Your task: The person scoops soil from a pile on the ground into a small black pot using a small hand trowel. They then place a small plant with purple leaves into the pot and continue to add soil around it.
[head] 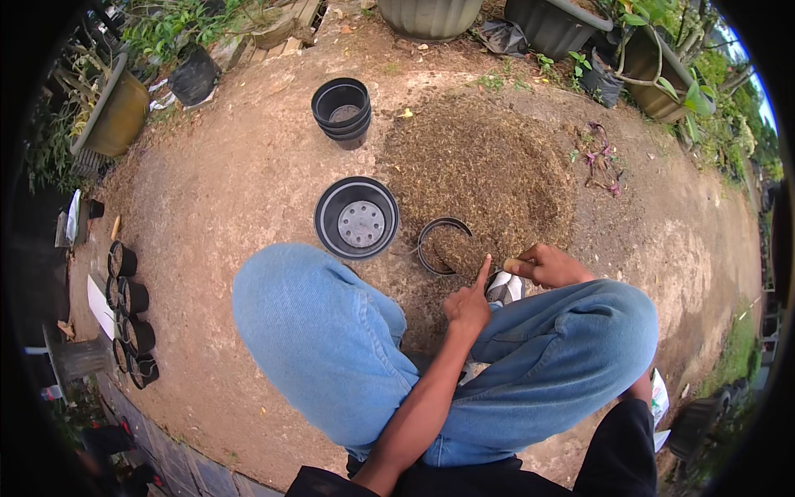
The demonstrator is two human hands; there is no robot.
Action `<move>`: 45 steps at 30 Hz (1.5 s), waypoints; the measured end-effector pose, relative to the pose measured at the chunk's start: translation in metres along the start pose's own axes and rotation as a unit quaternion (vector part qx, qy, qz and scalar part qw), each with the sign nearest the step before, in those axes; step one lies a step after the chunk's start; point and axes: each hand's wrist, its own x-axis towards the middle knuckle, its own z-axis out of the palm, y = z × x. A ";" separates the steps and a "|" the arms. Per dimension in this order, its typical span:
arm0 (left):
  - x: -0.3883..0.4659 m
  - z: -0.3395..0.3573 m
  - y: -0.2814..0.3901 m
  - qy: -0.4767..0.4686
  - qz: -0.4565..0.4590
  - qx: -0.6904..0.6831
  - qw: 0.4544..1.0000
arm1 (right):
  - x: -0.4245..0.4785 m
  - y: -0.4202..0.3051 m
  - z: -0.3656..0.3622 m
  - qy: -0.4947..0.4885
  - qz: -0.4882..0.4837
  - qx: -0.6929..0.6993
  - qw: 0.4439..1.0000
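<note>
My right hand (pixel 546 266) grips the pale wooden handle (pixel 513 266) of a tool. Its working end seems to lie under a heap of brown planting mix (pixel 463 250), which spills over the edge of a small black plastic pot (pixel 428 239). Beside the heap, my left hand (pixel 470 305) points with its index finger stretched out and holds nothing. A large pile of the same mix (pixel 484 174) spreads on the ground beyond the small pot. Left of that pot stands a wider black pot (pixel 357 217) with drainage holes in its bottom.
Nested black pots (pixel 341 112) stand farther off. Several small black pots (pixel 138 335) are grouped at left. Large planters (pixel 428 18) line the far side, and a wilted purple plant (pixel 599 158) lies right of the pile. My knees frame the near ground.
</note>
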 end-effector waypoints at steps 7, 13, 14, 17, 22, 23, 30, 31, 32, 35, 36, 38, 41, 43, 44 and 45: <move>-0.001 -0.008 0.005 -0.011 0.043 -0.030 0.999 | 0.010 0.001 -0.008 -0.027 0.028 -0.007 0.999; -0.001 -0.009 -0.001 -0.002 0.008 -0.044 0.999 | 0.017 -0.006 -0.018 -0.080 0.049 0.013 0.996; -0.001 -0.011 -0.003 -0.004 -0.001 -0.046 0.999 | 0.018 -0.007 -0.020 -0.085 0.051 0.010 0.995; -0.003 -0.020 0.005 0.005 0.013 -0.057 0.998 | 0.019 -0.007 -0.024 -0.098 0.048 0.004 0.994; -0.002 -0.014 0.004 0.020 0.026 -0.053 0.998 | 0.032 -0.005 -0.032 -0.134 0.024 0.009 0.991; -0.002 -0.012 0.004 0.022 0.021 -0.053 0.998 | 0.034 -0.004 -0.035 -0.145 0.028 0.008 0.989; -0.012 -0.030 0.007 0.028 -0.030 -0.116 0.992 | 0.058 -0.013 -0.059 -0.229 0.050 -0.017 0.972; -0.016 -0.034 0.010 0.040 -0.045 -0.156 0.986 | 0.064 -0.014 -0.064 -0.242 0.064 -0.013 0.968; -0.018 -0.037 0.014 0.052 -0.059 -0.196 0.977 | 0.069 -0.014 -0.069 -0.254 0.078 -0.009 0.964; -0.020 -0.030 0.020 0.159 -0.098 -0.309 0.933 | 0.083 -0.024 -0.082 -0.283 0.102 -0.020 0.954; -0.019 -0.022 0.019 0.206 -0.113 -0.343 0.909 | 0.089 -0.030 -0.085 -0.293 0.106 -0.028 0.950; -0.005 0.003 0.019 0.290 -0.172 -0.491 0.803 | 0.097 -0.032 -0.094 -0.311 0.121 -0.038 0.942; 0.029 0.045 -0.001 0.409 -0.257 -0.583 0.653 | 0.104 -0.062 -0.096 -0.337 0.130 -0.079 0.929; 0.039 0.049 -0.006 0.396 -0.307 -0.655 0.566 | 0.106 -0.064 -0.099 -0.359 0.150 -0.078 0.918; 0.043 0.050 -0.010 0.378 -0.334 -0.642 0.577 | 0.106 -0.065 -0.099 -0.371 0.159 -0.077 0.912; 0.048 0.053 -0.019 0.385 -0.327 -0.625 0.595 | 0.109 -0.070 -0.096 -0.371 0.153 -0.089 0.912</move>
